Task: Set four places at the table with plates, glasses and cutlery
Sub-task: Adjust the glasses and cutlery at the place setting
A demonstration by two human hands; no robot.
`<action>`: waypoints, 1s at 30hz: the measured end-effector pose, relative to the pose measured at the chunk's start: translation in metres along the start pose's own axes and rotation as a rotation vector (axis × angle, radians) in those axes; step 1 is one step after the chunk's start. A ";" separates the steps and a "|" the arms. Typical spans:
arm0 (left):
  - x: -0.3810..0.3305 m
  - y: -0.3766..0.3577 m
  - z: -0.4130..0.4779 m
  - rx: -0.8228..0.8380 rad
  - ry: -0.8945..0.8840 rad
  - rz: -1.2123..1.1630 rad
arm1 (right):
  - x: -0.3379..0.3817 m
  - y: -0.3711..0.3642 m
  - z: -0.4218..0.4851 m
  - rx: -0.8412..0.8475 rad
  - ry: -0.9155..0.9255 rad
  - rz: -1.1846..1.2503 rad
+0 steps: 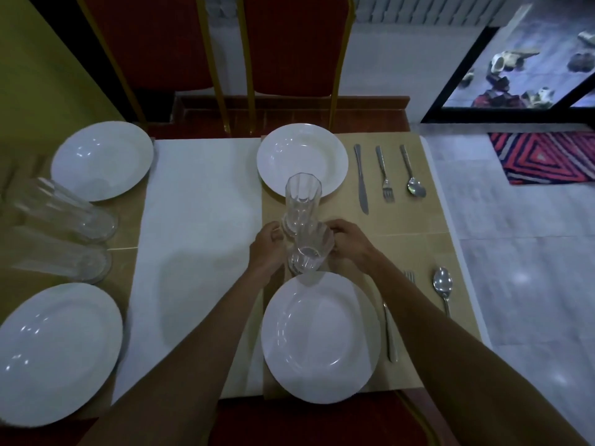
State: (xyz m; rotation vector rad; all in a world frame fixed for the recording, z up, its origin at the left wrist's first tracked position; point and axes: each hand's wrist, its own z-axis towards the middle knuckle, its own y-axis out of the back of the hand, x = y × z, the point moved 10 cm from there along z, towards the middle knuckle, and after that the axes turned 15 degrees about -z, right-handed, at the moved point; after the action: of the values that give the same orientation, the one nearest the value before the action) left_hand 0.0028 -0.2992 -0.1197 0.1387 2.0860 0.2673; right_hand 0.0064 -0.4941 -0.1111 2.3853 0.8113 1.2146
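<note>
4 round white ceramic plates sit on the tan table surface [405, 255]: far-left plate [101, 159], far-right plate [302, 156], near-left plate [58, 349], near-right plate [318, 336].

On my feed both hands meet between the 2 right-side plates. Left hand [267, 249] curls round the base of the tall clear ribbed glass [302, 194], which stands upright just in front of the far-right plate. Right hand [349, 244] grips the 2nd clear glass [306, 257], just beside the 1st and close to the near-right plate's far rim; can't tell if it touches the table.

Far setting's cutlery lies right of its plate, pieces apart: steel knife [362, 181], steel fork [384, 175], steel spoon [412, 175]. Near setting: 2nd spoon [442, 286] in plain view, fork tips [409, 276] and 2nd knife [389, 336] partly hidden by my right forearm.

2 more clear glasses [67, 210] [64, 262] are at the left edge between the left plates, blurred; can't tell if upright. White cloth runner [199, 220] covers the middle. Red chairs w/ gold frames [283, 43] stand at the far side.
</note>
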 end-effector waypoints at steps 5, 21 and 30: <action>-0.003 -0.006 0.010 -0.024 0.040 -0.017 | 0.012 0.002 0.008 0.022 0.013 0.039; 0.001 -0.018 0.015 0.006 0.139 -0.215 | -0.018 -0.011 0.038 0.120 -0.038 0.176; 0.028 0.000 -0.007 -0.025 0.260 -0.462 | -0.035 0.018 0.019 -0.009 -0.050 0.192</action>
State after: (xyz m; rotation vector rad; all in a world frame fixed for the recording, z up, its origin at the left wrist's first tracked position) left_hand -0.0172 -0.2944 -0.1393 -0.4098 2.2985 0.0295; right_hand 0.0119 -0.5307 -0.1343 2.5224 0.5703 1.2209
